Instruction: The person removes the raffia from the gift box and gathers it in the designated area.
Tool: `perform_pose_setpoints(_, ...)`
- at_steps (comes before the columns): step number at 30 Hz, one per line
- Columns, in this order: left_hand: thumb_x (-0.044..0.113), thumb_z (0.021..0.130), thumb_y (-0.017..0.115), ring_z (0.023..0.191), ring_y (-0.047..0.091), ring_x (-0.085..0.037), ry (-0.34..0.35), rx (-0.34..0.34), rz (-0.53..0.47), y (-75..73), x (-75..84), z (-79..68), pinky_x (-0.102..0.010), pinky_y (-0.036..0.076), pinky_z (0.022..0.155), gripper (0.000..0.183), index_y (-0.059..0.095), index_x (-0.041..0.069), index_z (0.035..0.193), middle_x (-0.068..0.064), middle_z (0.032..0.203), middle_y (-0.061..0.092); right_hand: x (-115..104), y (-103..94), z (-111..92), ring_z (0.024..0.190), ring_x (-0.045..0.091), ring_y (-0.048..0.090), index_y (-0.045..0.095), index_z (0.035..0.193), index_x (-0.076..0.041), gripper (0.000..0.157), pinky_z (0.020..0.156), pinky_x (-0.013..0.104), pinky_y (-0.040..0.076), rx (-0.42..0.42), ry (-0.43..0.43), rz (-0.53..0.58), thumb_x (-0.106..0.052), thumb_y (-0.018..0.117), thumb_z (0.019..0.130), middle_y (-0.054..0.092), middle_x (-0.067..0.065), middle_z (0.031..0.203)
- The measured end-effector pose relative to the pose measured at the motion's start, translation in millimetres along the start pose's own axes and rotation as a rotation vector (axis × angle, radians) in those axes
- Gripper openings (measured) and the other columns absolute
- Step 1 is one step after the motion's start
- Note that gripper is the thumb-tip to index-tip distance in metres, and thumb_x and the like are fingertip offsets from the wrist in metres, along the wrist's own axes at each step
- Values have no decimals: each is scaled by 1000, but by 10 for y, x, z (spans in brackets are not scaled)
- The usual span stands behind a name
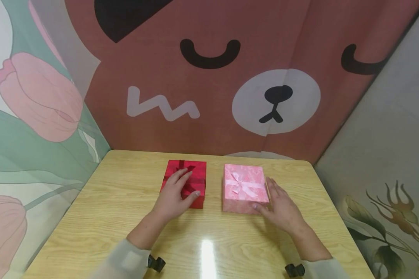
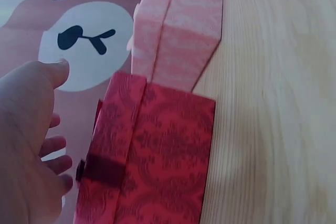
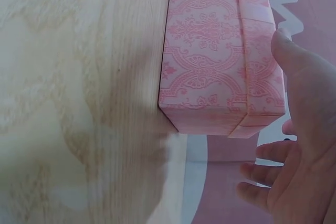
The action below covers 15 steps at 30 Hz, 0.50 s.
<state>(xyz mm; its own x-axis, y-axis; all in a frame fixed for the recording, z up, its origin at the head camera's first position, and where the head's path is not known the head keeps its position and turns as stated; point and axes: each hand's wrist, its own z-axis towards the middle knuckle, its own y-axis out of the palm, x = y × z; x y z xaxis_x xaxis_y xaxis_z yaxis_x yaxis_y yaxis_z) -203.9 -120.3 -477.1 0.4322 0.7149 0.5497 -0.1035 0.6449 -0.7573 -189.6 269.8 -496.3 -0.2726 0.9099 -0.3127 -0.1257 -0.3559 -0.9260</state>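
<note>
Table [image 1: 90, 232], far edge — left hand [image 1: 172, 199], unclenched, over red box [image 2: 157, 150] | right hand [image 1: 283, 207], unclenched, beside pink box [image 1: 245, 188] | presumably pre-grasp — next: grip

red patt. box [image 2: 168, 150], dk ribbon [image 2: 105, 170] | pink patt. box [image 3: 205, 51], pale bow [image 1: 238, 183] | both lidded, upright on tbl [image 1: 108, 193], apart

Forearms [image 1: 146, 233] reach forward, left grip [image 1: 171, 198] and right grip [image 1: 282, 208] relaxed, thumbs [image 1: 190, 199] apart from fingers [image 1: 176, 179].
</note>
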Motion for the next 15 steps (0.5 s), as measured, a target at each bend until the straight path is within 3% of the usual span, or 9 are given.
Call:
perform_pose_setpoints(7, 51, 94, 72, 143, 44, -27, -29, -47, -63, 95, 175, 59, -51, 53, 104, 76, 45, 19, 157, 1, 162, 37, -18, 34, 8, 147, 49, 34, 17, 164, 2, 114, 113, 66, 37, 1, 10, 48, -73, 62, 91, 27, 25, 166)
perform_pose_setpoints(15, 54, 93, 72, 145, 43, -23, -46, -102, -138, 246, 350, 97, -51, 51, 107, 76, 44, 26, 158, 5, 161, 38, 2, 73, 30, 148, 46, 34, 8, 166, -4, 115, 114, 64, 37, 1, 9, 99, -73, 62, 91, 23, 21, 168)
